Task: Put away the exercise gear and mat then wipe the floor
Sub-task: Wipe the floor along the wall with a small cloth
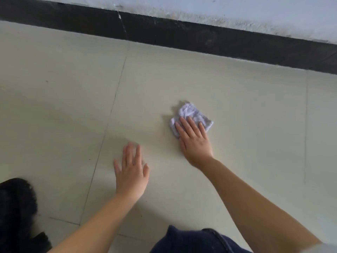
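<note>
A small crumpled white cloth (191,114) lies on the pale tiled floor (246,115) near the middle of the view. My right hand (194,141) presses flat on its near half, fingers straight and spread. My left hand (131,172) rests flat on the bare floor lower and to the left of the cloth, fingers straight, holding nothing. No exercise gear or mat is in view.
A black skirting strip (182,35) runs along the foot of a white wall (237,10) at the top. A dark fuzzy object (16,207) sits at the lower left corner. My knee in dark denim (191,241) shows at the bottom edge.
</note>
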A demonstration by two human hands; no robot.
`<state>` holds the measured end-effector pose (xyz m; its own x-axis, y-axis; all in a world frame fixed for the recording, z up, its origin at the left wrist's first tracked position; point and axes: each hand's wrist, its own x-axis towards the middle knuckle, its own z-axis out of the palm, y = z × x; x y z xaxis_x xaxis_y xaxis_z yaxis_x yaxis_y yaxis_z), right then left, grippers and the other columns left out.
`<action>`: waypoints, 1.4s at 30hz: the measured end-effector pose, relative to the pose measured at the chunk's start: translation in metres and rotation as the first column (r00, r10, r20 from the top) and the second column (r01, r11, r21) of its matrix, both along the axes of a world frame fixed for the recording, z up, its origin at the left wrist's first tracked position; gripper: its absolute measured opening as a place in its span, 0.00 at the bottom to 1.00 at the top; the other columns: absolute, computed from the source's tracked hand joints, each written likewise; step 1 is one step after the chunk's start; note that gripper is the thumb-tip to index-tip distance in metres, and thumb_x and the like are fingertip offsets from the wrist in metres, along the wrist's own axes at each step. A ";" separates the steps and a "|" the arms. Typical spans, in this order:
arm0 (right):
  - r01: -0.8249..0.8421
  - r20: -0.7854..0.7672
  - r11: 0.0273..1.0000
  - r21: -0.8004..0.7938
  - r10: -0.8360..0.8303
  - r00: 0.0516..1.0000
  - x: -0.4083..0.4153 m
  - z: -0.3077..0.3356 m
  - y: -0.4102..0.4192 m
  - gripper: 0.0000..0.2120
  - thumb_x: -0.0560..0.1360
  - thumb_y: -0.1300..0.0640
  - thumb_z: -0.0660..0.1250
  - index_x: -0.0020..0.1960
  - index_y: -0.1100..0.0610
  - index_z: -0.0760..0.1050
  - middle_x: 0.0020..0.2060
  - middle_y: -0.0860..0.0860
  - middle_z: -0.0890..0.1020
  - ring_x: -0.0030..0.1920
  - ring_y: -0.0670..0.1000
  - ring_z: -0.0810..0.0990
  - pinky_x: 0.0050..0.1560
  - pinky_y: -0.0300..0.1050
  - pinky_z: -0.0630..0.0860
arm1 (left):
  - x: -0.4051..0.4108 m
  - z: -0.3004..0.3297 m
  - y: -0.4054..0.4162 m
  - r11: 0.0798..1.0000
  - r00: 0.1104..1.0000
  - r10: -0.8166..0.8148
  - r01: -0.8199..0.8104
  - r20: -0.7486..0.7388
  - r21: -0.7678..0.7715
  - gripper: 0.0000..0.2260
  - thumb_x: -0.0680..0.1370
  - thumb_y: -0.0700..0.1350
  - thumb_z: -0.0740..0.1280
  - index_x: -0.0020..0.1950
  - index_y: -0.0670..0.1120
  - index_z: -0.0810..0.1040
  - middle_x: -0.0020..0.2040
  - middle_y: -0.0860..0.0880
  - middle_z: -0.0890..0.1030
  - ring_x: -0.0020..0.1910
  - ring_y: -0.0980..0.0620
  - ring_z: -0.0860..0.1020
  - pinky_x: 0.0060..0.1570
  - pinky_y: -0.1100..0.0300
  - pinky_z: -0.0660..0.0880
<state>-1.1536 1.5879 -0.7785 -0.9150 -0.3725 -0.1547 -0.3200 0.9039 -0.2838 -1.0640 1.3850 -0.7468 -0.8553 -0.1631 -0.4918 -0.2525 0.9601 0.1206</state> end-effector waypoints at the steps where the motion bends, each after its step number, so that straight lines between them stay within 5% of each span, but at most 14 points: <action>1: -0.006 -0.001 1.000 0.007 0.006 1.000 -0.026 0.002 -0.007 0.24 0.79 0.52 0.49 0.73 0.54 0.65 0.73 0.52 0.66 0.74 0.57 0.63 0.74 0.54 0.48 | 0.003 -0.001 -0.010 1.000 1.000 -0.007 0.007 0.001 0.017 0.29 0.75 0.52 0.50 0.75 0.46 0.62 0.76 0.43 0.59 0.76 0.44 0.57 0.67 0.36 0.58; 6: 0.261 0.073 0.965 0.032 -0.263 0.962 -0.112 0.010 -0.061 0.25 0.82 0.54 0.47 0.78 0.52 0.48 0.78 0.50 0.49 0.77 0.53 0.44 0.74 0.55 0.39 | 0.007 0.003 -0.036 0.990 0.993 -0.049 0.062 -0.108 0.127 0.28 0.76 0.54 0.47 0.74 0.45 0.65 0.75 0.46 0.64 0.74 0.49 0.62 0.67 0.40 0.62; 10: -0.333 0.021 0.942 0.031 0.332 0.943 -0.067 0.001 -0.122 0.24 0.82 0.51 0.47 0.77 0.53 0.53 0.77 0.53 0.54 0.77 0.55 0.50 0.75 0.57 0.45 | -0.003 0.008 -0.038 0.925 0.925 0.275 -0.179 -0.261 0.336 0.27 0.78 0.52 0.49 0.74 0.41 0.64 0.73 0.44 0.66 0.72 0.47 0.66 0.69 0.52 0.61; 12: -0.649 -0.030 0.761 -0.004 0.649 0.760 -0.030 0.000 -0.122 0.24 0.79 0.50 0.49 0.73 0.54 0.65 0.73 0.53 0.67 0.74 0.57 0.62 0.73 0.58 0.57 | -0.009 0.012 -0.047 0.847 0.847 0.450 -0.304 -0.284 0.436 0.22 0.81 0.46 0.55 0.74 0.40 0.62 0.74 0.42 0.65 0.73 0.46 0.64 0.69 0.62 0.57; 15: -0.874 -0.024 0.485 0.013 0.874 0.485 -0.036 -0.002 -0.085 0.23 0.78 0.50 0.52 0.71 0.53 0.69 0.70 0.51 0.70 0.71 0.56 0.67 0.72 0.54 0.55 | -0.013 0.013 -0.065 0.775 0.793 0.554 -0.380 -0.252 0.506 0.22 0.81 0.39 0.57 0.75 0.40 0.59 0.75 0.44 0.62 0.74 0.48 0.60 0.71 0.62 0.55; 18: -0.736 -0.109 0.663 0.137 0.749 0.654 -0.103 -0.009 -0.060 0.23 0.82 0.49 0.46 0.72 0.57 0.64 0.70 0.57 0.70 0.71 0.61 0.67 0.71 0.58 0.55 | -0.017 0.008 -0.077 0.767 0.792 0.559 -0.381 -0.245 0.517 0.22 0.81 0.40 0.56 0.75 0.41 0.59 0.73 0.43 0.64 0.73 0.46 0.64 0.72 0.48 0.62; 21: -0.226 -0.057 0.964 0.137 0.235 0.970 -0.157 0.001 -0.074 0.26 0.82 0.47 0.41 0.77 0.56 0.53 0.76 0.57 0.58 0.76 0.60 0.55 0.73 0.61 0.48 | -0.022 0.007 -0.077 0.760 0.789 0.576 -0.419 -0.216 0.498 0.21 0.82 0.43 0.55 0.76 0.44 0.59 0.72 0.44 0.65 0.72 0.48 0.65 0.69 0.46 0.64; 23: -0.021 0.012 0.993 0.118 0.020 1.000 -0.155 0.005 -0.102 0.25 0.82 0.50 0.45 0.78 0.55 0.50 0.77 0.56 0.52 0.77 0.58 0.49 0.74 0.59 0.44 | -0.029 0.011 -0.075 0.757 0.787 0.578 -0.420 -0.213 0.500 0.22 0.82 0.44 0.54 0.76 0.45 0.58 0.72 0.45 0.65 0.72 0.48 0.65 0.69 0.46 0.64; 27: -0.570 -0.139 0.817 0.080 0.576 0.806 -0.069 -0.009 -0.127 0.26 0.77 0.53 0.50 0.72 0.59 0.67 0.69 0.61 0.70 0.70 0.65 0.66 0.69 0.65 0.59 | -0.047 0.019 -0.069 0.799 0.817 0.518 -0.357 -0.252 0.484 0.22 0.82 0.45 0.55 0.75 0.43 0.59 0.73 0.44 0.65 0.72 0.46 0.65 0.71 0.50 0.62; 31: -0.783 -0.027 0.622 0.031 0.783 0.621 0.002 -0.002 -0.063 0.24 0.80 0.48 0.52 0.74 0.52 0.64 0.73 0.51 0.67 0.74 0.55 0.60 0.73 0.55 0.52 | -0.061 0.017 -0.052 0.883 0.899 0.384 -0.290 -0.210 0.369 0.22 0.82 0.47 0.55 0.75 0.44 0.61 0.73 0.44 0.65 0.72 0.44 0.64 0.68 0.52 0.62; 34: -0.559 -0.080 0.824 0.092 0.566 0.821 -0.027 -0.011 0.007 0.23 0.82 0.48 0.45 0.75 0.52 0.60 0.73 0.51 0.66 0.74 0.54 0.60 0.73 0.54 0.53 | -0.060 0.011 -0.025 0.973 0.961 0.181 -0.144 -0.210 0.180 0.26 0.78 0.53 0.50 0.73 0.43 0.66 0.71 0.39 0.69 0.69 0.40 0.68 0.64 0.44 0.67; 37: 0.017 -0.066 0.997 0.073 -0.013 0.998 -0.064 -0.004 0.087 0.26 0.82 0.45 0.42 0.75 0.54 0.60 0.74 0.55 0.65 0.74 0.57 0.61 0.73 0.55 0.50 | -0.060 0.003 0.020 0.984 0.977 -0.118 0.139 -0.177 0.109 0.26 0.77 0.53 0.51 0.70 0.44 0.70 0.69 0.40 0.71 0.68 0.41 0.71 0.62 0.38 0.68; 40: 0.603 0.018 0.795 0.070 -0.605 0.796 -0.083 0.007 0.128 0.25 0.82 0.49 0.46 0.78 0.52 0.52 0.77 0.52 0.53 0.77 0.54 0.49 0.76 0.55 0.43 | -0.071 -0.004 0.062 0.942 0.938 -0.309 0.324 -0.155 0.086 0.25 0.76 0.54 0.52 0.70 0.46 0.70 0.70 0.42 0.71 0.68 0.43 0.71 0.60 0.36 0.68; 42: 0.761 0.032 0.639 0.109 -0.768 0.640 -0.090 0.007 0.113 0.26 0.82 0.51 0.48 0.78 0.53 0.48 0.78 0.52 0.49 0.77 0.54 0.45 0.75 0.56 0.41 | -0.077 -0.008 0.080 0.941 0.940 -0.326 0.333 -0.101 0.065 0.25 0.76 0.54 0.52 0.70 0.46 0.70 0.70 0.42 0.71 0.69 0.44 0.70 0.60 0.34 0.67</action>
